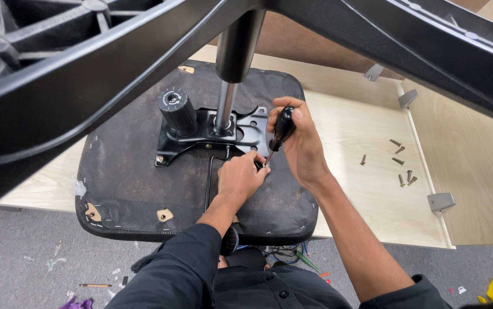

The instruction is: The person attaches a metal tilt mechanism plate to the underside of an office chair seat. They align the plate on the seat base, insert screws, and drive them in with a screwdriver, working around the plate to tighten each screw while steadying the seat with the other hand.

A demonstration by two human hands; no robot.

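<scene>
Screwdriver (pixel 281 129): black-handled, held tilted over the seat plate (pixel 203 134), tip at its right front corner.
Right hand (pixel 301 143): fingers clamped round the handle.
Left hand (pixel 239 177): fingertips pinched together, steadying the tip.
Advice: the shaft probably needed keeping square to the screw, pressed down firmly.

I see a pale wooden panel (pixel 366 194) lying flat as the work surface, with an upturned chair seat (pixel 126 189) resting directly on it, its black fabric underside facing up. A handful of loose screws (pixel 402 163) lie scattered on the bare wood to the right, well apart from the seat. Below the panel, the grey floor (pixel 17 257) carries small scraps and a pencil (pixel 94 285).
</scene>
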